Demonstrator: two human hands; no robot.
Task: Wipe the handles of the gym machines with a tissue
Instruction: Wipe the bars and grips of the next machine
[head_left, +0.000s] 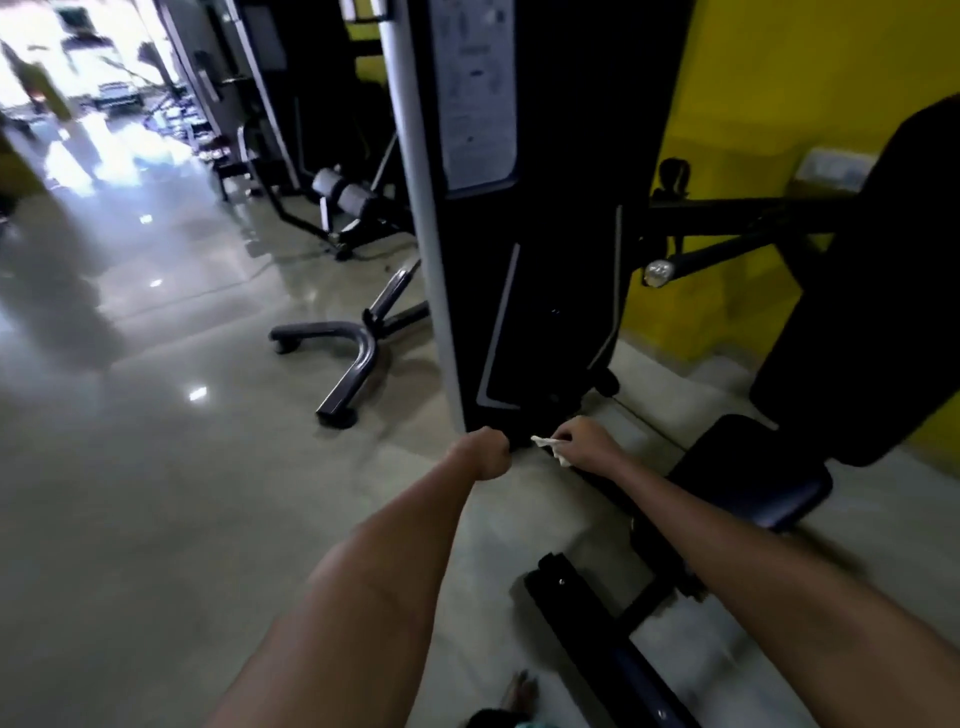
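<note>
1. I am looking at a pale instruction placard (475, 93) fixed on the tall black weight-stack machine tower (540, 249); its print is too blurred for me to read, and I am finding no brand name anywhere.
2. My left hand (488, 451) is reaching to the foot of that tower with its fingers curled into a fist; whether it is clasping anything there I cannot tell, since the dark base is hiding it.
3. My right hand (584, 441) is pinching a small crumpled white tissue (551, 446) just beside the left hand, low against the tower's base.
4. A black padded machine seat (753, 478) is sitting to the right, with a black backrest pad (872, 291) rising above it before the yellow wall (779, 78).
5. A black lever bar with a shiny chrome end cap (658, 272) is jutting out between tower and backrest.
6. A curved dark metal floor foot (343, 358) is resting on the glossy grey tiled floor (130, 493) to the left.
</note>
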